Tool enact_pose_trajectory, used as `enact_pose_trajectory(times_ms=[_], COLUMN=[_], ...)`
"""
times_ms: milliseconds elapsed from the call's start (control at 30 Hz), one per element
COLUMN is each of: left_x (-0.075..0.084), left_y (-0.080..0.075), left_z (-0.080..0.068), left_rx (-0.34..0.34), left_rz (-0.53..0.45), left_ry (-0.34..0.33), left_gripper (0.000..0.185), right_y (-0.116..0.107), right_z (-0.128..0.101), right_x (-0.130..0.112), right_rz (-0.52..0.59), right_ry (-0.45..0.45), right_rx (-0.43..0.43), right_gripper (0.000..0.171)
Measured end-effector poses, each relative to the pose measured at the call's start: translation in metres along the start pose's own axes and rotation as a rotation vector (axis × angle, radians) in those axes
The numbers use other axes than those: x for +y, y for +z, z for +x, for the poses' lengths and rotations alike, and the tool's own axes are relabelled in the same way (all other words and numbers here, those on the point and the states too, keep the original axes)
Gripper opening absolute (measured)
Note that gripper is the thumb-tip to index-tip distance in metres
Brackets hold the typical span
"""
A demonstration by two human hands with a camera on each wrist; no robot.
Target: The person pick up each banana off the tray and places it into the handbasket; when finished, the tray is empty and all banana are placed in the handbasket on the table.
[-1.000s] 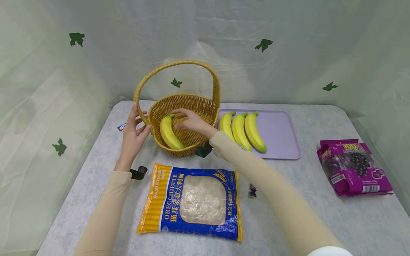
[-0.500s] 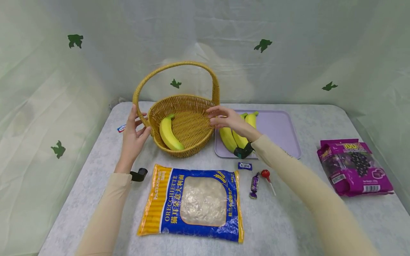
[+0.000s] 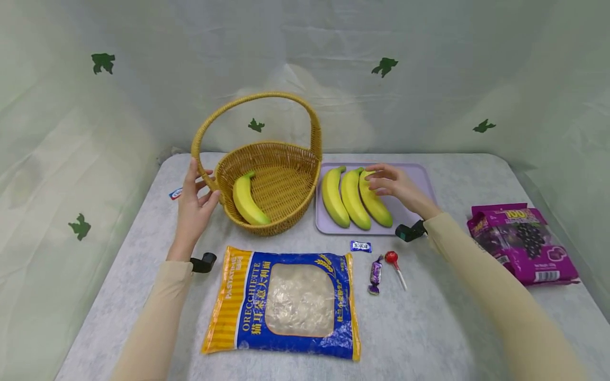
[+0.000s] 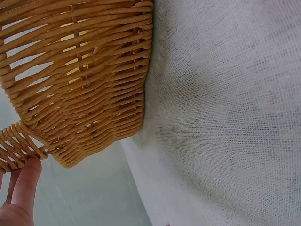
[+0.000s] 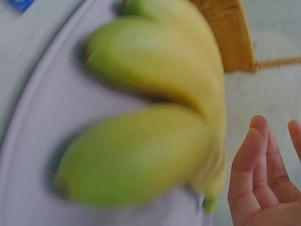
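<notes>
A wicker basket (image 3: 286, 224) with a tall arched handle (image 3: 267, 96) stands at the back left. My left hand (image 3: 193, 214) grips the foot of the handle on its left side, fingers behind and thumb in front; the left wrist view shows a finger (image 4: 26, 188) against the weave. One banana (image 3: 247, 201) lies inside the basket. To its right, a lilac tray (image 3: 405, 218) bears three bananas (image 3: 352, 201) side by side. Over the rightmost banana (image 3: 374, 201) hovers my right hand (image 3: 400, 188), thumb and fingers apart and loosely bent, with nothing between them.
A blue and yellow pasta bag (image 3: 297, 301) lies in front. Right of it are a small blue candy (image 3: 360, 246), a purple wrapped candy (image 3: 375, 275) and a red lollipop (image 3: 392, 257). A purple grape-candy bag (image 3: 529, 243) sits far right; another small wrapper (image 3: 176, 193) lies left.
My right hand has left the inside of the basket and moved right, across the rim to above the rightmost banana on the tray. My left hand keeps its grip on the handle.
</notes>
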State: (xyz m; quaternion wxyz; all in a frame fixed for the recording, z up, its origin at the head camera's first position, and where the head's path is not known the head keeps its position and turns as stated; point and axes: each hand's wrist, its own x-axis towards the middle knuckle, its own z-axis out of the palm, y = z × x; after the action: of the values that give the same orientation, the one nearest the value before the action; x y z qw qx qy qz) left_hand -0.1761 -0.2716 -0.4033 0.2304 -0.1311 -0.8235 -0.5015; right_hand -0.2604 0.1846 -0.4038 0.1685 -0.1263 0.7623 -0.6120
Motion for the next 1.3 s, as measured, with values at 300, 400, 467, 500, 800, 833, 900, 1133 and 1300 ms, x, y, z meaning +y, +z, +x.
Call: enact_pose_trajectory(times_ms=[300,400,467,500,800,833,900,1133,1300], left_x=[-0.001,-0.002,-0.003,-0.003,-0.004,-0.004,-0.004,-0.004,-0.005], left_y=[0.001,0.0,0.0,0.0,0.002,0.002,0.001,0.001,0.002], left_z=[-0.001,-0.001,-0.001,-0.001,-0.002,-0.001,-0.001,-0.002,-0.002], left_rx=[0.006,0.006,0.005,0.004,0.002,0.002,0.004,0.006,0.006], left_rz=[-0.018,-0.004,0.001,0.002,-0.009,-0.01,-0.007,0.007,0.0], left_ry=[0.003,0.004,0.01,0.012,0.011,0.013,0.017,0.022,0.015], left_gripper=[0.082,0.08,0.079,0.078,0.077,0.077,0.077,0.078,0.079], right_y=[-0.025,-0.028,-0.028,-0.028,-0.02,-0.019,-0.016,-0.008,-0.006], right_z=[-0.015,-0.016,-0.017,-0.017,-0.016,-0.015,-0.013,-0.002,0.001], right_x=[0.017,0.022,0.026,0.027,0.028,0.027,0.026,0.024,0.023], right_rz=[-0.075,-0.109,-0.13,-0.137,-0.233,-0.254,-0.3,-0.414,-0.445], right_ry=[0.067,0.084,0.093,0.094,0.076,0.069,0.069,0.051,0.063], right_rx=[0.032,0.011,-0.009,-0.025,-0.128,-0.139,-0.156,-0.175,-0.137], right_gripper=[0.055,0.055,0.055,0.056,0.064,0.065,0.066,0.064,0.061])
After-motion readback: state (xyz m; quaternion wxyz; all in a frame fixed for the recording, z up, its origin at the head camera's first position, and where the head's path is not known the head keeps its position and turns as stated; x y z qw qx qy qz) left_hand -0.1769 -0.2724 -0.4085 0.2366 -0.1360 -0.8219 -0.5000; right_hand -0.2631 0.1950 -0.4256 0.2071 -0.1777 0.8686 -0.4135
